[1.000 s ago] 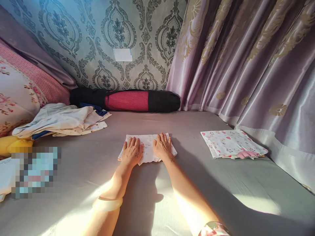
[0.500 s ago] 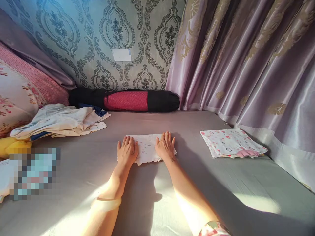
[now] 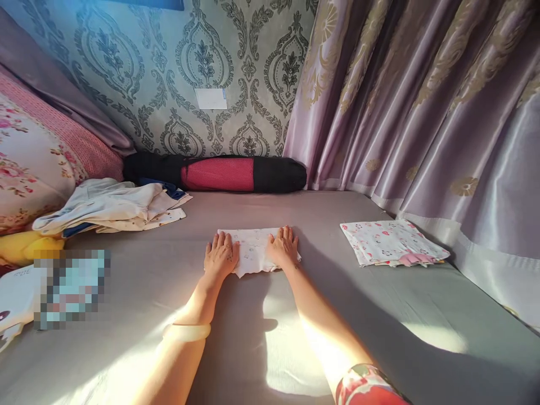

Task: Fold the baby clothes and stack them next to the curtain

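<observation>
A folded white garment (image 3: 252,252) with a small print lies flat on the grey bed sheet (image 3: 320,315). Across its left end rests my left hand (image 3: 221,254), palm down with the fingers stretched out. My right hand (image 3: 283,247) lies flat on the right end, its fingers likewise extended. Between the two hands the cloth's printed middle shows, with an uneven near edge. What lies under the palms is hidden. A pale bangle (image 3: 188,332) circles my left forearm.
Folded cloth with a red print (image 3: 392,242) lies to the right, near the curtain (image 3: 405,112). At the left is a loose heap of clothes (image 3: 113,205), beside a yellow item (image 3: 29,247) and a blurred-out object (image 3: 76,289). A black-and-red roll bag (image 3: 217,173) lies along the wall.
The view has tilted up slightly and turned a little left. Both hands stay flat on the folded garment, with hardly any change in their place on it.
</observation>
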The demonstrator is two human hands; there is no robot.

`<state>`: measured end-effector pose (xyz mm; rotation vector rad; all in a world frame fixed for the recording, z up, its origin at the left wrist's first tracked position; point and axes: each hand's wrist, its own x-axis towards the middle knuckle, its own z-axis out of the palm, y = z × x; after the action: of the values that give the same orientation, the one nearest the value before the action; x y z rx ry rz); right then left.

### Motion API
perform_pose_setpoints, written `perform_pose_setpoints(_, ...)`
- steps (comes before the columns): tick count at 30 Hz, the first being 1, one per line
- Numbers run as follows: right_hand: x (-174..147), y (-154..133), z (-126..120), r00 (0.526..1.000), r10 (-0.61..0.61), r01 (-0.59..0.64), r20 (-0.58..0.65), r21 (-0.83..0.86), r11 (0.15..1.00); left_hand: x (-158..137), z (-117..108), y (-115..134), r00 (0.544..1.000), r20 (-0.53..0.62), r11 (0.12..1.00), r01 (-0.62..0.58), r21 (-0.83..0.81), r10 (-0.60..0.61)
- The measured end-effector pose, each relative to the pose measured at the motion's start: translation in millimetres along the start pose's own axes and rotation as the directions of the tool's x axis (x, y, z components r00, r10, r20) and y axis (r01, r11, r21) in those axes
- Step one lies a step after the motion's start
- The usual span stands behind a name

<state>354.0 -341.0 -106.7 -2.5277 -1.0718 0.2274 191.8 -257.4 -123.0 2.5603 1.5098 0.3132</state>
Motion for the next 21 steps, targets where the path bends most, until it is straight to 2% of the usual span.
perform_pose_setpoints(4,14,12,-14,0.998,0.047,-0.056,0.045,0.228,0.972,3,-7,-7,0.999,-0.046,0.994,0.01,-0.107,-0.015)
perform_pose_setpoints(9,31,39,-39,0.99,0.111,-0.132,0.083,0.312,0.941,10,-24,-27,0.992,-0.096,0.995,0.076,-0.067,-0.082)
perform_pose_setpoints(12,36,54,-47,0.981,0.161,-0.187,0.104,0.331,0.925,15,-33,-41,0.99,-0.016,0.99,0.136,-0.046,-0.137)
perform_pose_setpoints(16,39,64,-44,0.967,0.208,-0.247,0.149,0.322,0.914,19,-41,-52,0.979,0.109,0.974,0.185,-0.134,-0.171)
perform_pose_setpoints(21,44,61,-38,0.95,0.245,-0.294,0.193,0.288,0.912,25,-41,-55,0.973,0.124,0.932,0.221,-0.289,-0.192)
